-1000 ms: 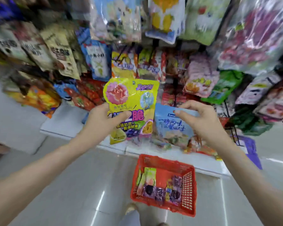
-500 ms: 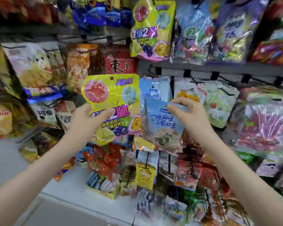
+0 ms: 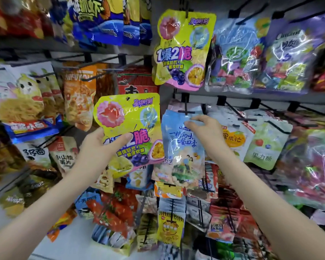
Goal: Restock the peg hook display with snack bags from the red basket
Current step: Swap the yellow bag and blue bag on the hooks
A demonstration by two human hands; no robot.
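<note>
Two snack bags are held up before a crowded peg hook display (image 3: 223, 93) in a shop aisle. A glossy yellow plastic snack bag (image 3: 128, 126), printed with a pink flower and purple lettering, is gripped at its lower left by the left hand (image 3: 99, 145), thumb laid across the front. A pale blue foil snack bag (image 3: 182, 147) is pinched near its top edge by the right hand (image 3: 204, 132), just under the tip of a black wire peg hook (image 3: 186, 110); whether it is threaded on cannot be told. A matching yellow bag (image 3: 182, 47) is hung one row up, beside clear bags of wrapped sweets (image 3: 233, 59). A white base shelf (image 3: 68, 244) is seen at lower left.
</note>
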